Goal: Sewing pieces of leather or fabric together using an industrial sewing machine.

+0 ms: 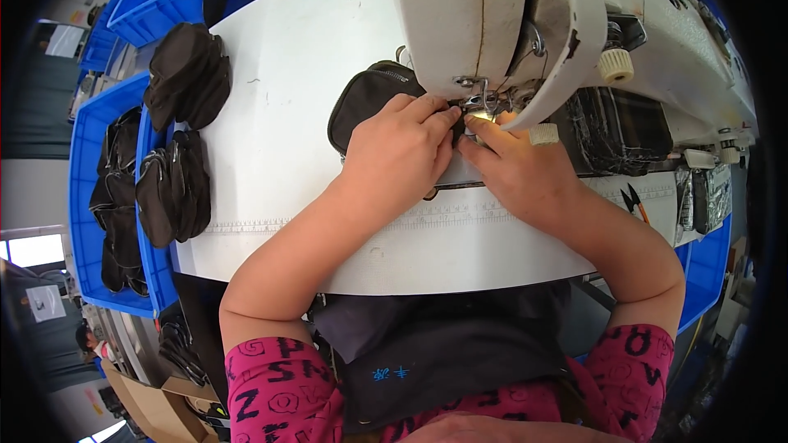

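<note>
A white industrial sewing machine [443, 25] stands over the work, its presser foot [484, 102] lit by a small lamp. My left hand [398, 143] grips a black zippered pouch [361, 98] at the needle area, its fingers bent and pressed together. My right hand [525, 168] is just right of the needle, with thumb and index finger pinched on the work beside the presser foot; what exactly they hold is partly hidden. The pouch lies to the left of the needle, its far part under the machine head.
Blue bins [82, 189] hold black pouches at the left, with pouch stacks [185, 74] on the white table's [271, 156] edge. Black pieces [624, 131] lie right of the needle, beside scissors [640, 209]. Another person [86, 343] is at the far lower left, beside a cardboard box [139, 394].
</note>
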